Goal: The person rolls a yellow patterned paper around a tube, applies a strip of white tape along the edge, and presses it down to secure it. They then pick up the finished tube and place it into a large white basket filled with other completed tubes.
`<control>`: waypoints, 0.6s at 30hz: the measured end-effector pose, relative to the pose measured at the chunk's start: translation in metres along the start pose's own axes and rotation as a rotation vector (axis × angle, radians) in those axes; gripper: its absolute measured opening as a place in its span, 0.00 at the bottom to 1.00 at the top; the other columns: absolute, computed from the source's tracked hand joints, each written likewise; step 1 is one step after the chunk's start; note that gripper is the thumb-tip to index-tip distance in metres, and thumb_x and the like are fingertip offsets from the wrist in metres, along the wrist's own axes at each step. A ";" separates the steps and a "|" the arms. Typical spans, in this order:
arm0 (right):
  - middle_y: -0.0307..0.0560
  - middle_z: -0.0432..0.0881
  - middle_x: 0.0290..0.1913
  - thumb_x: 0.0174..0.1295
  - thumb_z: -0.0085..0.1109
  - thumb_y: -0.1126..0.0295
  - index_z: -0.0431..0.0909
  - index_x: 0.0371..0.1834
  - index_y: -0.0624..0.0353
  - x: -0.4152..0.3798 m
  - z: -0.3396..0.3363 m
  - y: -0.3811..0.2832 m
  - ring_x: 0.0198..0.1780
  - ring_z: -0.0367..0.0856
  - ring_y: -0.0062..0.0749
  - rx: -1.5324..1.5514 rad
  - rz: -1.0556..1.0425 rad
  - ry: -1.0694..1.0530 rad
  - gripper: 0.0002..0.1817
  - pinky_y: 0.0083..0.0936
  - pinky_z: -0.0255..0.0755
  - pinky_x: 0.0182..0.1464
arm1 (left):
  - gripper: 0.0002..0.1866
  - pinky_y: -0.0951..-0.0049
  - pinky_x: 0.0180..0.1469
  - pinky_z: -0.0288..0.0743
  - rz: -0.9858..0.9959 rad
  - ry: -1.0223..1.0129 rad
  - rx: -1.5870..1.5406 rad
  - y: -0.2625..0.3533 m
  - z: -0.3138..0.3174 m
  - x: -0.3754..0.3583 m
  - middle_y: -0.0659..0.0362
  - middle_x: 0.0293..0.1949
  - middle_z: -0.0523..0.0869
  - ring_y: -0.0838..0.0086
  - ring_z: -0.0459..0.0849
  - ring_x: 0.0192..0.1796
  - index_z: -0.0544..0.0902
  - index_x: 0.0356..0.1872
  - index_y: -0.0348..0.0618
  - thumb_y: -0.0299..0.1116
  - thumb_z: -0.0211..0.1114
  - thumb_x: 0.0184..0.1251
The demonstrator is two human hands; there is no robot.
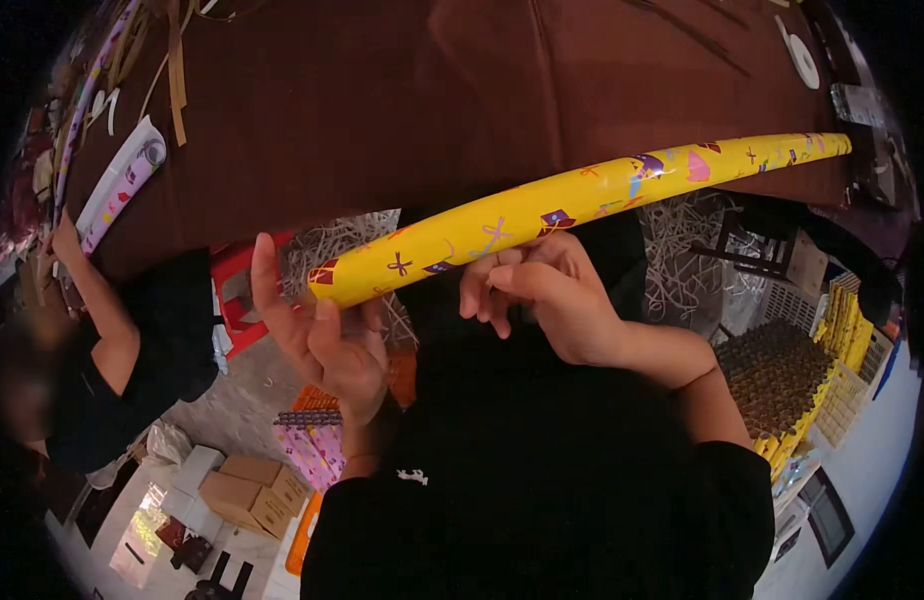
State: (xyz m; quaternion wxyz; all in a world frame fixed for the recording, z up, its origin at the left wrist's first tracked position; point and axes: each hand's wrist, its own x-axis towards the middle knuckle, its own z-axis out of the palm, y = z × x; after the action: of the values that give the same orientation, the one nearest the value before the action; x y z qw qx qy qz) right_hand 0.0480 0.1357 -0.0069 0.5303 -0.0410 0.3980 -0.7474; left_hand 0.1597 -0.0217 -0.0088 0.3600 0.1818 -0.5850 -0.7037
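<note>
A long yellow paper roll (502, 222) printed with bows and small figures slants across the view, its far right end over the brown-covered table (382, 120). At its near left end, my left hand (337, 345) holds the roll between a bent thumb and the fingers below, while the index finger sticks out past the end. My right hand (572, 300) is against the lower edge of the roll's middle. Its thumb and fingers are curled together; whatever may be between the fingertips is too small to tell.
At left, another person's arm (102, 300) reaches toward a pink-and-white printed roll (127, 180). A tape reel (804, 62) lies at the table's far right. Shredded strips (672, 260), a stack of yellow tubes (782, 390), a red stool (237, 300) and cardboard boxes (252, 495) stand around me.
</note>
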 end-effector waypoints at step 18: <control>0.46 0.82 0.32 0.74 0.43 0.55 0.76 0.41 0.63 0.012 0.012 -0.006 0.32 0.79 0.25 -0.077 0.118 0.075 0.21 0.21 0.72 0.29 | 0.30 0.82 0.29 0.73 -0.089 0.222 0.104 -0.001 0.008 -0.003 0.46 0.56 0.75 0.80 0.76 0.24 0.55 0.70 0.35 0.26 0.52 0.67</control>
State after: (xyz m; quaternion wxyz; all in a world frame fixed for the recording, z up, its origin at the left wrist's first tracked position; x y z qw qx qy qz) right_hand 0.0444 0.1200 0.0008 0.5563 -0.0098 0.4475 -0.7001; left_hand 0.1556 -0.0137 -0.0084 0.3810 0.3029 -0.5683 -0.6634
